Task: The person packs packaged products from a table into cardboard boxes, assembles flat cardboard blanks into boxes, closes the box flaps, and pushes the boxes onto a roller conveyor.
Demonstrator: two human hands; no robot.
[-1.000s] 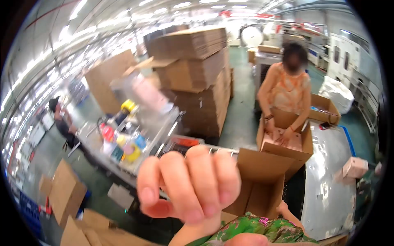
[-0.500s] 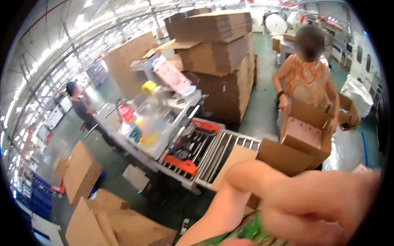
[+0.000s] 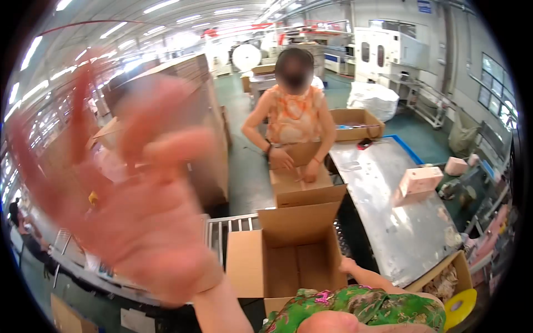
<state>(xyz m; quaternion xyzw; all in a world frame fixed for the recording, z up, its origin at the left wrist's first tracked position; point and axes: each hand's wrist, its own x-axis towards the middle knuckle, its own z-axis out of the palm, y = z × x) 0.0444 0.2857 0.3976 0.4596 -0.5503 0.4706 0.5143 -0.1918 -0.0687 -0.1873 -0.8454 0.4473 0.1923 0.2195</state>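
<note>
We hold our left hand [image 3: 141, 216] up across the left side of the frame, palm turned to us, fingers spread and reaching into the upper left, blurred, holding nothing. The open carton [image 3: 294, 266] lies at lower centre, flaps raised, well apart from and below those fingers, to the right of our left wrist. Our right hand [image 3: 348, 266] is at the carton's right wall; its fingers show too small for us to tell whether they grip the edge. Beyond our carton, a co-worker [image 3: 294, 119] rests both hands on a second carton [image 3: 297, 180] at upper centre. To the right we see a metal table [image 3: 377, 191] with a pink box [image 3: 421, 181] on it. Left of our carton, we see part of a roller conveyor [image 3: 215, 236], and at lower right a yellow ring [image 3: 459, 312].
</note>
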